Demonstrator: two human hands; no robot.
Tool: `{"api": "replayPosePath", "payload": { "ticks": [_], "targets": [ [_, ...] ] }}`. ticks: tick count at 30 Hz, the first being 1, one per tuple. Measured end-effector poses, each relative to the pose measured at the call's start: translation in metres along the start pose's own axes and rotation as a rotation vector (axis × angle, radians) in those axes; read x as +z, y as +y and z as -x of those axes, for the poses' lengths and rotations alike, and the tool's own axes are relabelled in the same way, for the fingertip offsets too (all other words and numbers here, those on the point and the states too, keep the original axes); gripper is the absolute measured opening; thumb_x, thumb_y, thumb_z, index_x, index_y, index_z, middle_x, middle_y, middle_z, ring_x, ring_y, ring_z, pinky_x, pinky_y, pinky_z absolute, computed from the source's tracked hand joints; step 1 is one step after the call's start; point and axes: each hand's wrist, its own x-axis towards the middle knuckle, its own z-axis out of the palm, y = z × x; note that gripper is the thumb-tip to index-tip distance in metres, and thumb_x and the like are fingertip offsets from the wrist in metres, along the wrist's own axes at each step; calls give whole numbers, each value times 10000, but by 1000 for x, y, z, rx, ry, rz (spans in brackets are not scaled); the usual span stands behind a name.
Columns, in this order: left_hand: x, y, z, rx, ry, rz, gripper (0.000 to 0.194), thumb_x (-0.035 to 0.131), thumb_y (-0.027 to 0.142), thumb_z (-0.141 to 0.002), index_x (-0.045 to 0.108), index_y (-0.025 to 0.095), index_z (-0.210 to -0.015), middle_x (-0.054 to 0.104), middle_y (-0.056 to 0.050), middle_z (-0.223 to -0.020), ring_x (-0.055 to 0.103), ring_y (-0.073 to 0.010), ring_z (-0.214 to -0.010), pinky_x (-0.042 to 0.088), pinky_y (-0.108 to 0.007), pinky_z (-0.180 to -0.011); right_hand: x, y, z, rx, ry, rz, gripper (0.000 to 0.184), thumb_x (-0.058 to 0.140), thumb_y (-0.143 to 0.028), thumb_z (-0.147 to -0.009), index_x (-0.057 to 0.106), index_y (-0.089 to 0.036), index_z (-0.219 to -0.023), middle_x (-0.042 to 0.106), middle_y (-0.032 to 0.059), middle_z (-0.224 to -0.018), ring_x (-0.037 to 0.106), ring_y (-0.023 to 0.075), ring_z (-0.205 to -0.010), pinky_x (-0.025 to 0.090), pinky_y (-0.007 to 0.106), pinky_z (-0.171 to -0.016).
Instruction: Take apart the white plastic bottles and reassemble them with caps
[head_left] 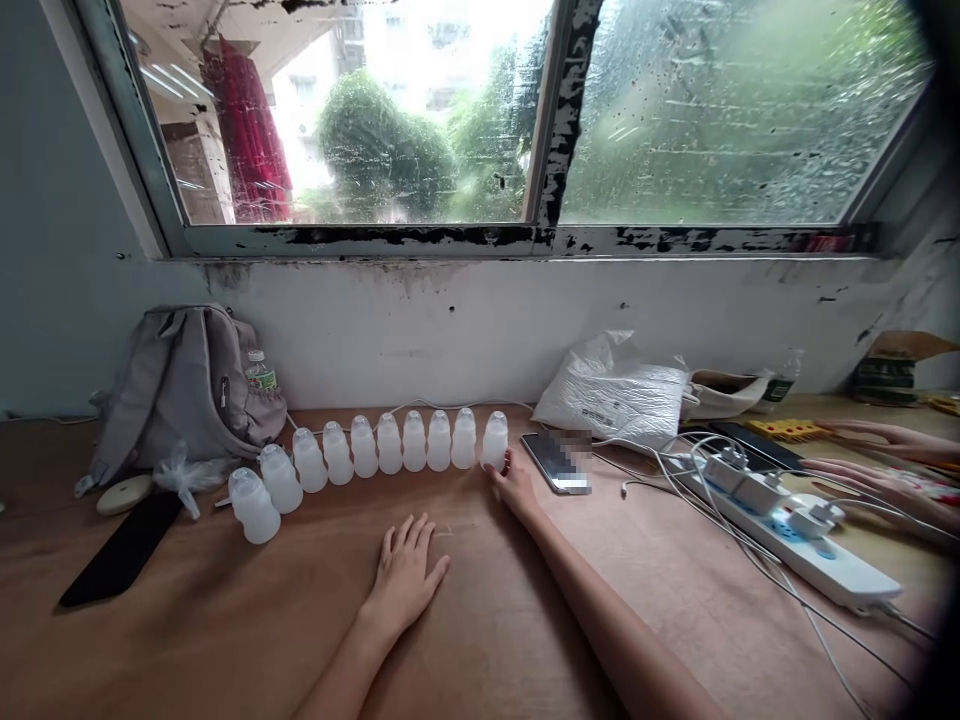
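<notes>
A curved row of several small frosted white bottles with clear tops (pixel 364 447) stands upright on the brown table (pixel 465 620), running from the left front to the back middle. My right hand (pixel 515 485) is at the rightmost bottle (pixel 495 438), its thumb and fingers closed on the lower part; the far fingers are partly hidden. That bottle stands on the table, a small gap from its neighbour. My left hand (pixel 407 568) lies palm down on the table in front of the row, fingers stretched out, holding nothing.
Right of my right hand lies a phone (pixel 556 463), near a silvery plastic bag (pixel 615 390). A power strip (pixel 795 530) with cables lies further right, beside another person's hands (pixel 877 480). A grey backpack (pixel 187 380) and a black flat case (pixel 124 550) are on the left.
</notes>
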Motion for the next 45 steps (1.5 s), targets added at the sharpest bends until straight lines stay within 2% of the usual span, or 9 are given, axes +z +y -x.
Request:
{"api": "replayPosePath", "payload": {
  "ticks": [5, 15, 21, 27, 32, 35, 37, 40, 45],
  "targets": [
    [2, 0, -1, -6, -4, -5, 490, 303, 435, -832, 384, 181, -1244, 359, -80, -1339, 288, -266, -1229, 222, -477, -995, 6, 5, -6, -7, -66, 60, 411, 528, -288, -659, 482, -172, -1050, 616, 89, -927, 580, 214, -758, 436, 332, -687],
    [8, -1, -3, -12, -9, -6, 514, 277, 451, -840, 351, 179, -1269, 341, -73, -1350, 275, -271, -1236, 215, -484, -1000, 10, 13, -8, -42, -91, 159, 443, 496, -251, -695, 423, -150, -1120, 575, 134, -1054, 544, 244, -957, 423, 349, -783],
    [4, 1, -3, -13, -35, -18, 522, 270, 448, -843, 347, 164, -1274, 330, -80, -1356, 272, -273, -1237, 218, -483, -1000, 14, 16, -7, -81, -96, 234, 487, 467, -230, -711, 368, -118, -1175, 553, 162, -1088, 532, 262, -990, 416, 370, -821],
    [6, -2, -3, 12, 21, -41, 486, 288, 439, -841, 380, 184, -1245, 376, -73, -1327, 310, -263, -1210, 247, -469, -987, 19, 26, -7, -151, 1, 223, 598, 472, -223, -681, 269, -88, -1227, 498, 167, -1134, 477, 255, -1064, 390, 391, -890],
    [2, -4, -8, 24, 91, -11, 380, 318, 393, -842, 471, 219, -1143, 475, -62, -1225, 395, -223, -1133, 268, -433, -981, 15, 16, -2, -191, 146, 283, 506, 444, -191, -679, 334, -82, -1161, 462, 176, -1102, 445, 268, -1055, 375, 418, -891],
    [4, -4, -11, 11, 101, -17, 386, 294, 376, -851, 456, 219, -1165, 455, -67, -1252, 378, -218, -1158, 249, -435, -992, 11, 1, 10, -240, 192, 344, 423, 415, -167, -704, 376, -95, -1119, 478, 158, -1049, 449, 259, -1021, 379, 420, -871],
    [7, -4, -12, 18, 95, -34, 412, 280, 376, -854, 409, 228, -1216, 396, -69, -1310, 327, -227, -1205, 213, -457, -1006, 8, -9, 26, -289, 111, 400, 391, 398, -148, -719, 395, -104, -1107, 495, 146, -1023, 466, 248, -982, 396, 400, -840],
    [11, -7, -13, 38, 75, -54, 436, 259, 387, -858, 348, 259, -1265, 339, -58, -1352, 274, -233, -1243, 174, -482, -1013, 3, -23, 59, -368, -112, 460, 391, 385, -148, -752, 391, -118, -1142, 516, 135, -1031, 485, 230, -950, 414, 359, -801],
    [15, -12, -14, 48, 59, -67, 445, 235, 413, -858, 350, 274, -1265, 335, -46, -1357, 255, -226, -1254, 161, -475, -1017, -9, -32, 107, -462, -338, 533, 317, 354, -271, -843, 460, -189, -1130, 509, 98, -1163, 431, 226, -1088, 320, 382, -921]
  ]
}}
